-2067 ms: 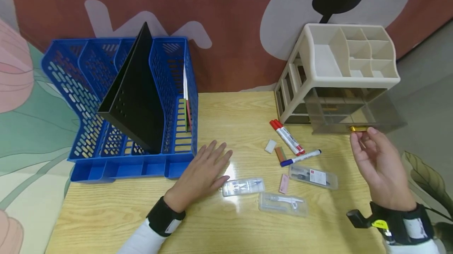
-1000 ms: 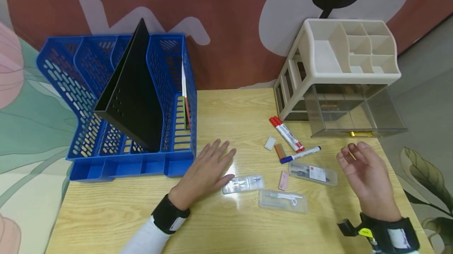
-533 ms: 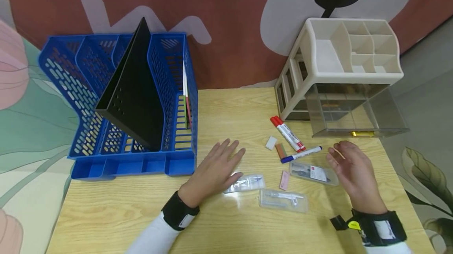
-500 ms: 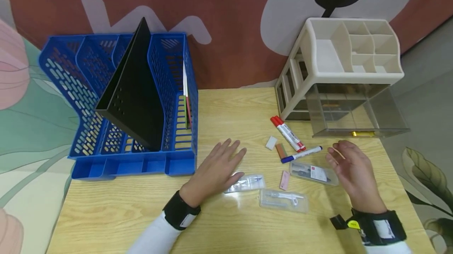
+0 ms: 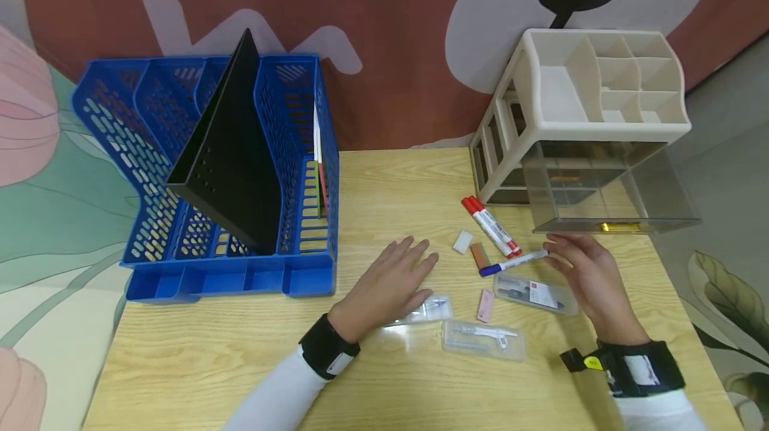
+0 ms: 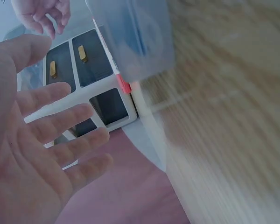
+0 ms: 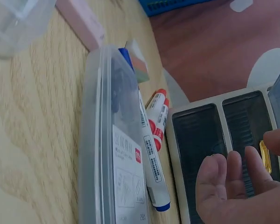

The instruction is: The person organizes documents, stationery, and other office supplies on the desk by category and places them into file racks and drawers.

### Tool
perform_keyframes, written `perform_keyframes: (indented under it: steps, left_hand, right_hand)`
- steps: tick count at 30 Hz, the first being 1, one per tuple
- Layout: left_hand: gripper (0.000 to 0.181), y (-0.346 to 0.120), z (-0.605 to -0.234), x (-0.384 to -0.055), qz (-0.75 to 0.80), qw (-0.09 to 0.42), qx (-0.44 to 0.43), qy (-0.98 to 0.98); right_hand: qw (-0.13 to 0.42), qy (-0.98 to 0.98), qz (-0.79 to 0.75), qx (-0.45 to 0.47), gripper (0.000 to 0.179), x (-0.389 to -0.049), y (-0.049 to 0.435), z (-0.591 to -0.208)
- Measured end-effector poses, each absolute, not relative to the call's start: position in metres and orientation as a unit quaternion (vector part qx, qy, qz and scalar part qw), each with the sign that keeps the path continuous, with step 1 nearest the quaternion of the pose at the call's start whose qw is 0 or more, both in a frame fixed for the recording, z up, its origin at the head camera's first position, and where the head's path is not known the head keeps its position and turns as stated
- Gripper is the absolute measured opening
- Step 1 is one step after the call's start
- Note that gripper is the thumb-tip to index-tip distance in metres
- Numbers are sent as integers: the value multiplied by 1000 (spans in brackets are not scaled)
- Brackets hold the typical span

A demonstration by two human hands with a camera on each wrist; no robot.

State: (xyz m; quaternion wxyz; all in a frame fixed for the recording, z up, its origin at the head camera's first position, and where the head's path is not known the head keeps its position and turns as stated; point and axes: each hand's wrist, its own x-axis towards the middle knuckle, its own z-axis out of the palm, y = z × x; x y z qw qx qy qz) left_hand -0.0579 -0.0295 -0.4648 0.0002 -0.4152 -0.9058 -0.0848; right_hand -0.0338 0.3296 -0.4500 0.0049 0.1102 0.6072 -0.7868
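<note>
My left hand [image 5: 387, 284], palm down with fingers spread, hovers over the table and partly hides a clear plastic case [image 5: 434, 309]. My right hand [image 5: 589, 277] is below the pulled-out clear drawer [image 5: 601, 224], fingers loosely bent and holding nothing. In the head view its fingertips overlap the end of a blue-capped white marker [image 5: 517, 261]; in the right wrist view they stand apart from that marker [image 7: 151, 163]. Beside the hand lies a labelled clear compass case [image 5: 535, 293]. Two red-capped markers [image 5: 492, 227], a white eraser [image 5: 462, 242], a brown-and-green block [image 5: 479, 255] and a pink eraser [image 5: 485, 305] lie between the hands.
A cream desk organizer [image 5: 529, 131] with top compartments stands at the back right. At the left, a blue file rack [image 5: 231, 279] holds a black folder [image 5: 234, 164] and thin booklets [image 5: 318, 164]. Another clear compass case [image 5: 483, 340] lies near the front.
My right hand has let go of the drawer's gold handle and moved down and left, toward the blue-capped marker. My left hand has shifted right over the clear case. The drawer stays out.
</note>
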Motion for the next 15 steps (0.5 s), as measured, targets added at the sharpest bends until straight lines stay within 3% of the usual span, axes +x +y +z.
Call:
perform_keyframes:
  steps: [4, 10, 15]
  left_hand:
    - [59, -25, -466, -58, -77, 9, -418, -905]
    - [56, -19, -466, -58, -84, 18, -424, -902]
    - [53, -14, -467, -57, -80, 18, -424, -902]
  right_hand:
    - [15, 682, -720, 128, 17, -37, 331, -452]
    - [55, 894, -431, 109, 43, -43, 327, -450]
    - [-12, 950, -310, -31, 24, -45, 324, -457]
